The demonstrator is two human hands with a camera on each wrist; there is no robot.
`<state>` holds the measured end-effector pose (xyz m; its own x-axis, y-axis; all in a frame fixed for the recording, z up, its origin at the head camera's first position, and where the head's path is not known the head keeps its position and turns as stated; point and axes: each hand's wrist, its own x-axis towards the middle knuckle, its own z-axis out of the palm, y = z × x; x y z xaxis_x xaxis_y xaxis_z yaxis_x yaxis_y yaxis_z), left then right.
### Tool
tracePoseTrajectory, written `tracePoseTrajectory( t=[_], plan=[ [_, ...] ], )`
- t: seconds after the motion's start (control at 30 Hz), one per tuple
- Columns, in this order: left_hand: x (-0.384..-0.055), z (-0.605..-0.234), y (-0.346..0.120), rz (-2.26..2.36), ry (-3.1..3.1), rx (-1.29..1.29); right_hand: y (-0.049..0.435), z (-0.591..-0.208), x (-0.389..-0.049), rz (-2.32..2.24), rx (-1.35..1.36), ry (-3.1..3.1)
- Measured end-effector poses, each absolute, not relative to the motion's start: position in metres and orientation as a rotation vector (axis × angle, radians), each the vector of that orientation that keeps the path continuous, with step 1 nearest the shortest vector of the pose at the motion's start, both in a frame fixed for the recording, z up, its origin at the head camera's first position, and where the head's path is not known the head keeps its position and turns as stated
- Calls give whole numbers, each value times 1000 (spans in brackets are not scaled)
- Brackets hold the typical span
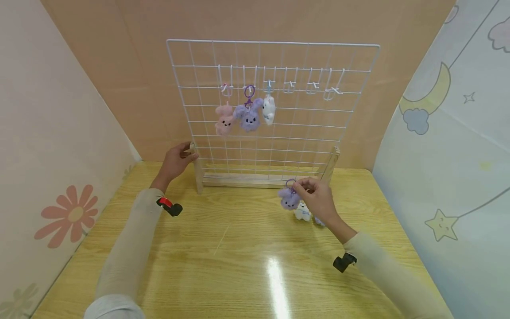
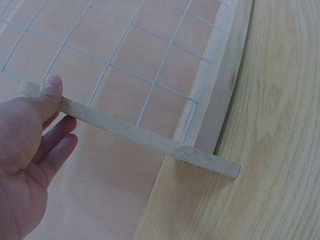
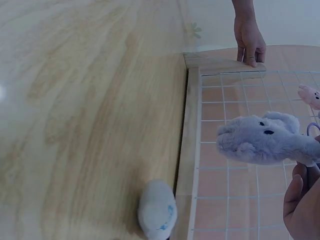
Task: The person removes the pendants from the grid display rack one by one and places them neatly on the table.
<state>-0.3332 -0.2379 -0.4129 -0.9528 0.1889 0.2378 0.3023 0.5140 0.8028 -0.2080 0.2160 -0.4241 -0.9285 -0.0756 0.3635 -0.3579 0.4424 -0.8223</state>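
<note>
My right hand (image 1: 318, 198) pinches a purple plush keychain (image 1: 289, 199) by its purple ring, in front of the rack's lower right. In the right wrist view that plush (image 3: 260, 137) hangs with its dark eyes showing. My left hand (image 1: 175, 160) grips the upper end of the left wooden post (image 2: 125, 127), thumb on one side and fingers on the other. The white wire grid rack (image 1: 303, 133) stands on wooden feet. A pink plush keychain (image 1: 225, 120), a purple one with big ears (image 1: 249, 116) and a white one (image 1: 268, 110) hang from its left hooks.
On the table (image 1: 223, 274), a white plush (image 1: 303, 212) and a partly hidden purple plush (image 1: 319, 221) lie below my right hand. Three white hooks on the right side of the grid, such as the rightmost hook (image 1: 333, 91), carry nothing. Patterned walls stand at both sides.
</note>
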Motion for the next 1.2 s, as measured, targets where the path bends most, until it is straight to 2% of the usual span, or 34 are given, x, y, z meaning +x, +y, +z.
tracePoseTrajectory(
  t=[0.77,1.2],
  plan=[
    [-333,-413,-239,-1419,-2638,-409,215,-467,-192,1498,391,-2551],
    [-334,-415,-239,-1415,-2637,-421,216,-474,-205,1393,446,-2587]
  ],
)
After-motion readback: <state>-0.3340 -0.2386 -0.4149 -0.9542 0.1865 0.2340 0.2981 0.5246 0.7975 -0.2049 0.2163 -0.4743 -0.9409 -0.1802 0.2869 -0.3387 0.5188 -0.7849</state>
